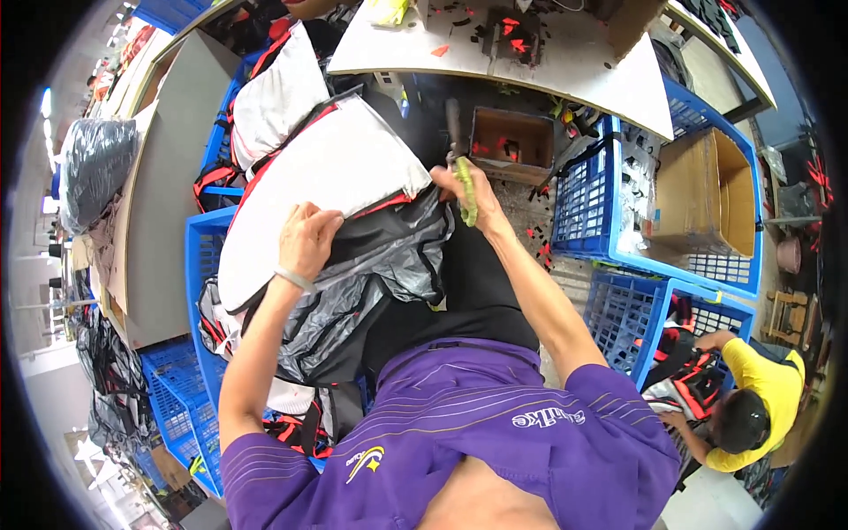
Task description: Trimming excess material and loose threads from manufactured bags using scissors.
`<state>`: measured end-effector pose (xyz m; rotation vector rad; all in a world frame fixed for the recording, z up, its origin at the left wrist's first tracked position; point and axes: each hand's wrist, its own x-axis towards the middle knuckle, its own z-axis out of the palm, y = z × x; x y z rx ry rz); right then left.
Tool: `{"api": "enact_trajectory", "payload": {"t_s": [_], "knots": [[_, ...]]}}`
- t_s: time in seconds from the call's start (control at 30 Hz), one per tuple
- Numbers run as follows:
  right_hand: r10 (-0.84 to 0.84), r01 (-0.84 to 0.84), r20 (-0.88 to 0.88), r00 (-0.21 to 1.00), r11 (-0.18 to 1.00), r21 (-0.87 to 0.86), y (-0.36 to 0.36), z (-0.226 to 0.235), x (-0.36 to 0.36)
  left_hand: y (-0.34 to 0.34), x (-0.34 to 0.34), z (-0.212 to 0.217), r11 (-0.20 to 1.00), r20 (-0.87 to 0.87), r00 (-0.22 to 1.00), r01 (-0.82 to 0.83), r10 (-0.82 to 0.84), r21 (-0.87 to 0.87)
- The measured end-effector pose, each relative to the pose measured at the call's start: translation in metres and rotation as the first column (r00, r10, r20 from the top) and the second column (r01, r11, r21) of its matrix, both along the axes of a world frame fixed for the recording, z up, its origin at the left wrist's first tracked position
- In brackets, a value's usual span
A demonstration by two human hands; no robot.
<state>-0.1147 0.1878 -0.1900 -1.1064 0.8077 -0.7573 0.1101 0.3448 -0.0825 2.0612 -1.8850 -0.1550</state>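
Note:
A sewn fabric piece (331, 163) with a white panel, red and black edging and a loose silvery-grey lining (340, 309) lies across my lap and a blue crate. My left hand (306, 240) is closed on the near edge of the white panel, thumb and fingers pinched together. In my right hand (473, 196) is a pair of scissors (466, 181) with yellow-green wrapped handles, the dark blades pointing away from me. The fingers of that hand are beside the panel's right corner; whether they also touch it, I cannot tell.
A white worktable (565, 66) with red and black scraps stands ahead, a cardboard box (512, 146) beneath it. Blue crates (587, 208) stand right, another (205, 256) left. More white pieces (278, 97) lie far left. A person in yellow (768, 397) handles fabric at a right-hand crate.

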Motion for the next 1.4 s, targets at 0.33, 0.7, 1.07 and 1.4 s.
{"api": "enact_trajectory", "payload": {"t_s": [0.33, 0.7, 1.07, 1.4], "knots": [[0.009, 0.022, 0.218, 0.976, 0.99, -0.139, 0.052, 0.07, -0.028, 0.051, -0.033, 0.057, 0.952, -0.501, 0.811, -0.282, 0.302, 0.118], [0.189, -0.318, -0.302, 0.934, 0.826, -0.465, 0.053, 0.155, -0.067, 0.115, -0.077, 0.085, 0.87, -0.311, 0.95, -0.151, -0.003, -0.47], [0.289, -0.152, 0.295, 0.911, 0.899, -0.411, 0.06, 0.15, 0.05, 0.12, -0.03, 0.047, 0.709, -0.379, 0.916, -0.356, 0.134, -0.609], [0.216, -0.338, -0.261, 0.941, 0.57, -0.749, 0.041, 0.175, 0.08, 0.119, 0.011, 0.011, 0.655, -0.77, 0.617, -0.65, 0.16, -0.385]]}}
